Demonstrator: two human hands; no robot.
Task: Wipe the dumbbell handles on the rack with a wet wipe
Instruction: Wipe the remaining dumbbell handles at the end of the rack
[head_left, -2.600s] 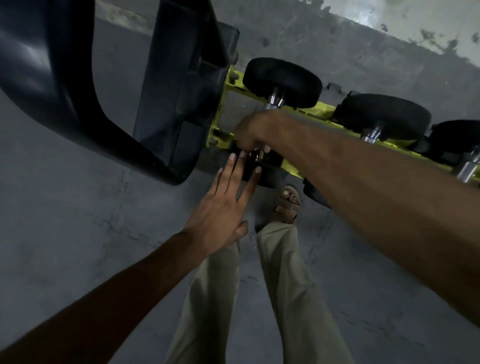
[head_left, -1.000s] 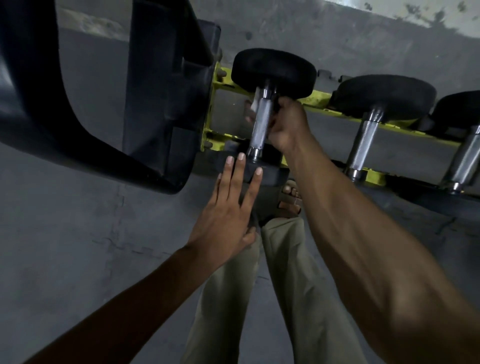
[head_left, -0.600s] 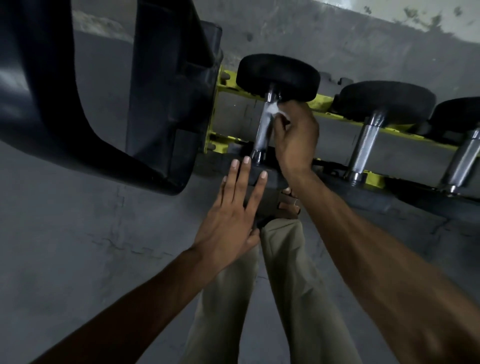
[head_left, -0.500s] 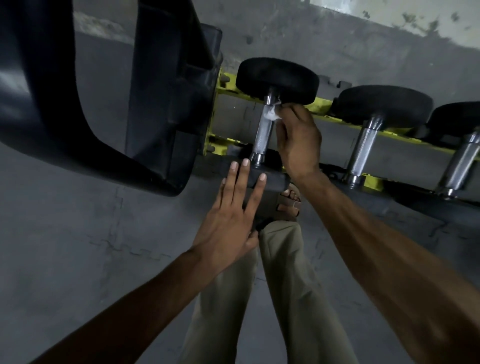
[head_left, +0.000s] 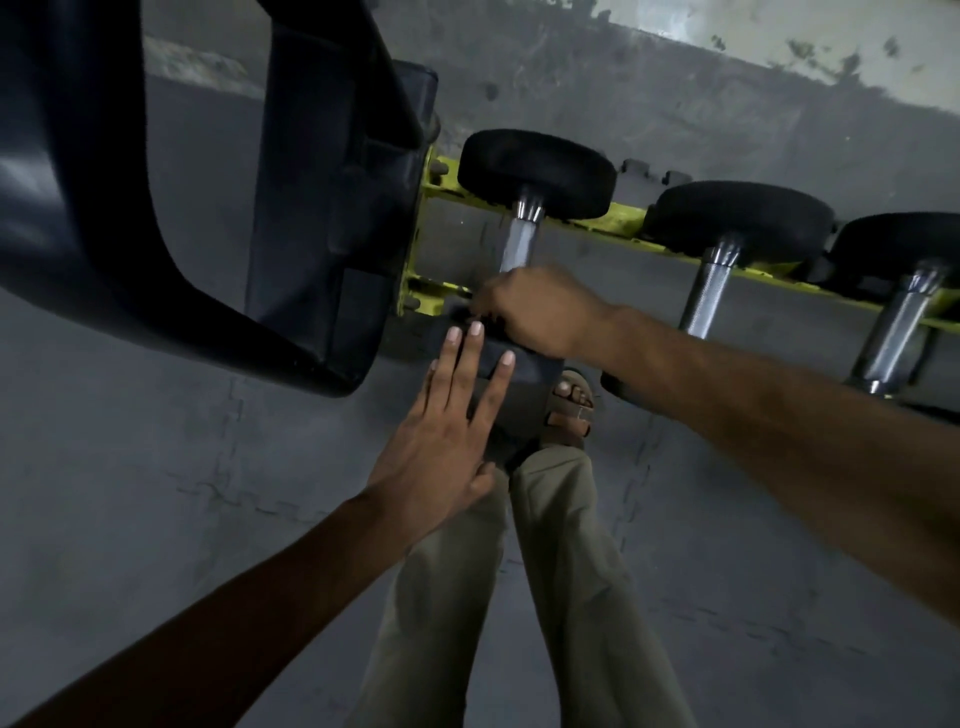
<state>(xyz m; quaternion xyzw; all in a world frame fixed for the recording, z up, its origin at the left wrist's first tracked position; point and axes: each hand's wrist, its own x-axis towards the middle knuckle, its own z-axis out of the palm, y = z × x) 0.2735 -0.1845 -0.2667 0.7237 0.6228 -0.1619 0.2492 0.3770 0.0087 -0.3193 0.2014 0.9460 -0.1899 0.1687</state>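
3 chrome handles (head_left: 707, 293) on yellow rack (head_left: 618, 218); R hand (head_left: 540, 312) grips leftmost handle (head_left: 519, 244) low, L hand (head_left: 436, 441) flat, fingers straight.

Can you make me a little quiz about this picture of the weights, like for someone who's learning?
1. The right hand grips one shiny chrome dumbbell handle. Which one?
A. the one beside the big dark machine frame
B. the middle one
C. the one at the picture's right edge
2. True or false: the left hand is curled into a fist.
3. How many round black dumbbell heads rest along the far yellow metal rail?

Key: 1. A. 2. False, because its fingers are straight. 3. Three.
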